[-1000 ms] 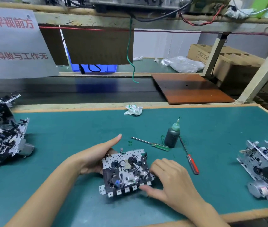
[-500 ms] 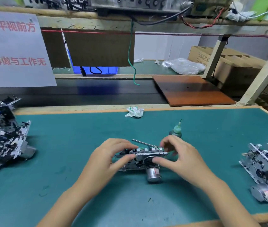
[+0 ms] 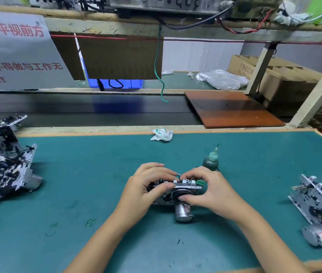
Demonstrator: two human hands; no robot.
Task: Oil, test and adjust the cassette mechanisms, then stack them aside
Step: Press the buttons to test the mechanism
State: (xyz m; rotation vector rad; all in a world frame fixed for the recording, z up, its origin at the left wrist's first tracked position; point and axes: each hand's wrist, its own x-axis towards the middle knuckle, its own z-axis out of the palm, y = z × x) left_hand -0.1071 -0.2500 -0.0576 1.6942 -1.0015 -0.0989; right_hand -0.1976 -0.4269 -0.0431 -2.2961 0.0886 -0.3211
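A cassette mechanism [image 3: 177, 191] stands on edge on the green mat, its silver motor [image 3: 182, 211] pointing toward me. My left hand [image 3: 146, 190] grips its left end, thumb pressed on the upper edge. My right hand [image 3: 209, 191] grips the right end, thumb on the black flywheel and fingers curled over the top keys. Just behind my right hand stands a green oil bottle [image 3: 211, 161]. The screwdrivers are mostly hidden behind my hands; only a metal tip shows.
A pile of mechanisms [image 3: 2, 166] lies at the mat's left edge. More mechanisms [image 3: 321, 205] lie at the right edge. A crumpled wrapper [image 3: 162, 134] sits at the far edge, with a dark conveyor belt [image 3: 89, 109] and brown board [image 3: 233, 109] beyond.
The mechanism was lying flat a second ago; both hands tipped it up onto its edge, motor toward me, and now grip it more closely.
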